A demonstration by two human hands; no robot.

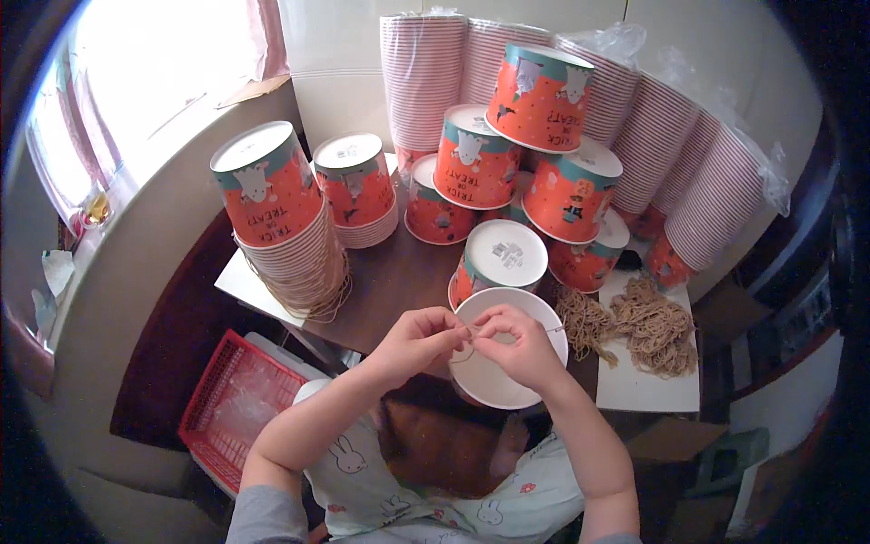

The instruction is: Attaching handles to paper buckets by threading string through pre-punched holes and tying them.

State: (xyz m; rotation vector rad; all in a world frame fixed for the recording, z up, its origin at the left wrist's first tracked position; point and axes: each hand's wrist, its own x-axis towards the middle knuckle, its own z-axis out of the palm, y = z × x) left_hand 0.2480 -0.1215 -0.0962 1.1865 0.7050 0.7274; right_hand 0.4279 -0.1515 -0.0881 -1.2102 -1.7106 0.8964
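An open paper bucket (494, 388), white inside, sits in front of me with its mouth facing up. Over its near-left rim my left hand (419, 344) pinches a thin tan cord (459, 359). The fingertips of my right hand (524, 349) are closed on the same cord, almost touching the left ones. A small loop of it hangs below the fingers; any knot is too small to make out. Just behind stands an upside-down orange and teal bucket (506, 254). Right of the open bucket lie a tan cord bundle (584, 322) and a larger cord heap (654, 328).
Upside-down buckets (476, 168) are piled at the table's back middle. Tall plastic-wrapped bucket stacks (421, 77) line the back and right. At left stands a nested stack (272, 199) with cords hanging, beside a shorter one (355, 186). A red basket (201, 426) is low left.
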